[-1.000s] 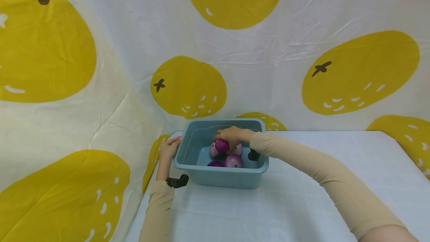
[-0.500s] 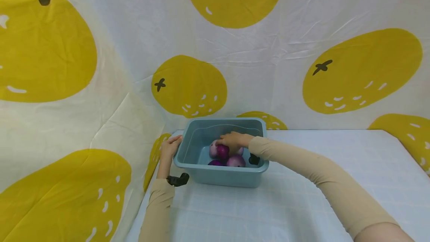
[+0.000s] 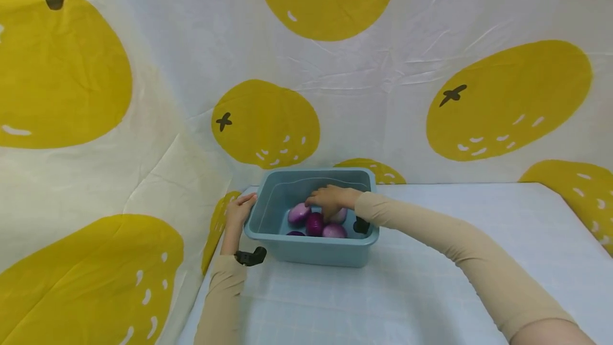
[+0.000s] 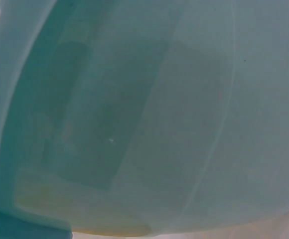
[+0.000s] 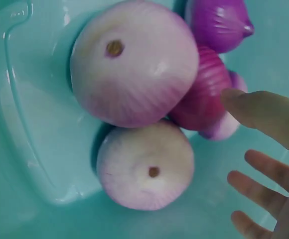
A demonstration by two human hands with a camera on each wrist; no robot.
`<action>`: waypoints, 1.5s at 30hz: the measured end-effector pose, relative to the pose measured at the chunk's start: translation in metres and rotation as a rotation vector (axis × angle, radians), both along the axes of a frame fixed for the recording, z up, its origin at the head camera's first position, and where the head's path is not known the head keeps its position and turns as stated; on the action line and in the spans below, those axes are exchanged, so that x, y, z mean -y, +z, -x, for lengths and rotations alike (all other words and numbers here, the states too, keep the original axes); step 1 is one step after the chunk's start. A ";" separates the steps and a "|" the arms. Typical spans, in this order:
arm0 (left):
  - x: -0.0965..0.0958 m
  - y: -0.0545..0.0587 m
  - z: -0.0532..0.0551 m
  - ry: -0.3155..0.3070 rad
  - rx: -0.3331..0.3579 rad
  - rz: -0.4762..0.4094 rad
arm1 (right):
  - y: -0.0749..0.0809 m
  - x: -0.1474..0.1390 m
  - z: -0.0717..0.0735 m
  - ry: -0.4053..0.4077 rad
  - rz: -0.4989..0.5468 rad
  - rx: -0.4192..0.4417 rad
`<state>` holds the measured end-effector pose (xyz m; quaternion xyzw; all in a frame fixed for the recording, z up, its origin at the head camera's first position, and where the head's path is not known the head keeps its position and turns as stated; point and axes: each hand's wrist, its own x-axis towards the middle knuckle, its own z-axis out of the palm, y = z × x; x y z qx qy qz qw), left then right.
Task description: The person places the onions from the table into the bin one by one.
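Note:
Red onions lie in a blue-grey plastic tub [image 3: 316,253]. In the head view, a dark red onion [image 3: 314,224] sits mid-group, with a pale purple onion [image 3: 299,214] to its left and another pale onion [image 3: 334,229] at the front. My right hand [image 3: 330,197] reaches inside over them. The right wrist view shows its fingers spread and holding nothing, the thumb [image 5: 256,112] overlapping the dark red onion's edge. A large pale onion [image 5: 134,64] and a smaller pale onion [image 5: 144,169] lie beside it. My left hand [image 3: 239,209] grips the tub's left rim.
A deep purple onion [image 5: 219,25] is by the group, partly hidden behind the tub's front wall in the head view. The tub stands on a pale checked tablecloth [image 3: 421,281]. A fruit-print cloth [image 3: 359,95] hangs close behind and at left.
My right hand has lowered the dark red onion among the others and let it go. The pale onion at left has rolled leftward. My left hand stays at the rim.

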<state>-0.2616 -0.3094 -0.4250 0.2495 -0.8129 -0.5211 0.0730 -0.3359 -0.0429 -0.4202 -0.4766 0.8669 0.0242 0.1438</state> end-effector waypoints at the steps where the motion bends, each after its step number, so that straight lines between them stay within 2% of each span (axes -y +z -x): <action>1: -0.001 0.001 0.000 -0.002 0.000 -0.002 | 0.003 -0.002 0.000 0.004 0.004 -0.004; 7: -0.004 0.002 0.000 -0.014 -0.009 -0.003 | 0.022 -0.012 -0.002 -0.014 0.034 0.006; 15: -0.004 -0.005 -0.002 -0.008 -0.034 -0.004 | 0.039 -0.032 -0.009 -0.029 0.093 -0.039; 23: -0.003 -0.010 -0.003 -0.008 -0.031 -0.001 | 0.060 -0.062 -0.016 -0.152 0.261 -0.087; 26: -0.003 -0.009 -0.002 -0.004 -0.038 -0.004 | 0.067 -0.076 -0.020 -0.172 0.312 -0.134; 33: -0.001 -0.006 -0.003 0.005 -0.028 0.013 | 0.065 -0.107 -0.034 -0.240 0.358 -0.304; 39: -0.002 -0.002 -0.006 0.019 -0.028 0.050 | 0.058 -0.134 -0.045 -0.291 0.445 -0.301; 45: -0.010 0.000 -0.009 0.002 -0.046 0.094 | 0.051 -0.165 -0.054 -0.353 0.500 -0.311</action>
